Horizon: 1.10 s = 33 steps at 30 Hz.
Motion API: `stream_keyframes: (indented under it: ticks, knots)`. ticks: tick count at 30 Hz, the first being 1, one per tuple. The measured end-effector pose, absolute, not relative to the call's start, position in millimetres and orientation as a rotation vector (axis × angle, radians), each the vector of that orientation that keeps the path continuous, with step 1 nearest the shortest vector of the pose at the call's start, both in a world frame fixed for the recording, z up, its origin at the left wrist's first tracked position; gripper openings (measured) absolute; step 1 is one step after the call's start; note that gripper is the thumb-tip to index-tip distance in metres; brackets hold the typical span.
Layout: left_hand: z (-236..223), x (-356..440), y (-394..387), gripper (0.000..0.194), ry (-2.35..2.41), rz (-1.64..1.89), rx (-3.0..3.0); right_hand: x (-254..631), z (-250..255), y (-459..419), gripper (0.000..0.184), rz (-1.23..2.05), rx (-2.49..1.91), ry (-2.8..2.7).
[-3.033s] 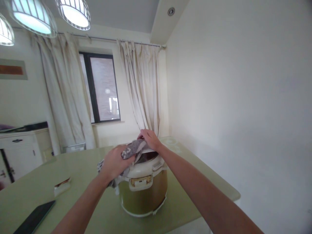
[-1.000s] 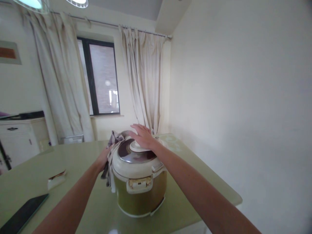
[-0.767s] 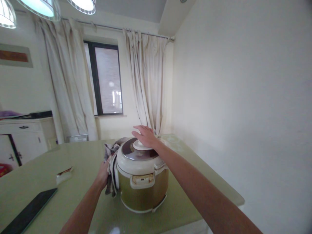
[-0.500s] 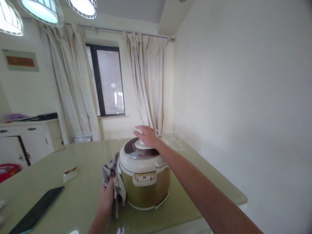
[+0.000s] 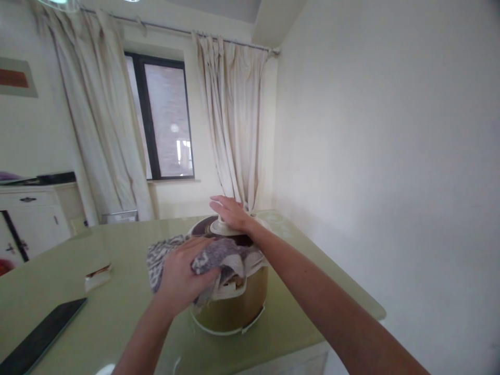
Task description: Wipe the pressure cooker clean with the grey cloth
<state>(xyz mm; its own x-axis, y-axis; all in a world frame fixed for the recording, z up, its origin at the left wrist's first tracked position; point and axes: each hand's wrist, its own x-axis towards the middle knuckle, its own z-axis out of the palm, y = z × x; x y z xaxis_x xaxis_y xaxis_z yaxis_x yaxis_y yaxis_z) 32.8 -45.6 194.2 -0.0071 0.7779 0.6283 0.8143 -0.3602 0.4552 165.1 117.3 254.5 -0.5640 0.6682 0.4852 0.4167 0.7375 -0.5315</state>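
Note:
A gold and cream rice cooker (image 5: 234, 304) stands on the pale green table (image 5: 117, 250). My left hand (image 5: 182, 278) is closed on a grey patterned cloth (image 5: 222, 258) and presses it against the front of the cooker's lid. My right hand (image 5: 230, 212) lies flat, fingers stretched out, on the white knob at the top of the lid. The cloth covers the front latch.
A dark phone or tablet (image 5: 39, 338) lies at the table's near left, a small white wrapped item (image 5: 97, 276) beyond it. A white cabinet (image 5: 27, 219) stands at the left wall. Curtains (image 5: 234, 120) and a window (image 5: 164, 120) are behind; a white wall closes the right.
My left hand has carried the cloth from the cooker's left side up onto the front of the lid. My right hand has stayed on the lid's knob.

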Motion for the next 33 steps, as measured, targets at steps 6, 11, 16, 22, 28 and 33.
stream_keyframes:
  ticks: [6, 11, 16, 22, 28, 33]
  knots:
    - [203.1, 90.2, -65.4, 0.032, -1.205, -0.883, -2.601, 173.3, 254.7, 116.6, 0.049, 0.598, -0.735, -2.198]
    - [178.8, 69.6, -79.5, 0.036, -1.197, -1.132, -2.356, 174.2, 255.0, 115.5, 0.052, 0.649, -0.768, -2.177]
    - [173.8, 32.0, -86.8, 0.028, -1.377, -1.136, -2.167, 174.5, 254.2, 114.7, 0.05, 0.649, -0.727, -2.156]
    - [189.9, 58.7, -86.2, 0.016, -1.505, -0.788, -2.061, 169.6, 254.9, 116.2, 0.047, 0.639, -0.746, -2.168]
    - [204.8, 123.3, -78.0, 0.032, -1.286, -0.63, -2.103, 170.6, 255.2, 114.7, 0.046, 0.583, -0.784, -2.22]
    - [138.8, 84.7, -79.0, 0.017, -0.893, -0.944, -2.021, 173.0, 256.3, 109.5, 0.042, 0.599, -0.814, -2.191]
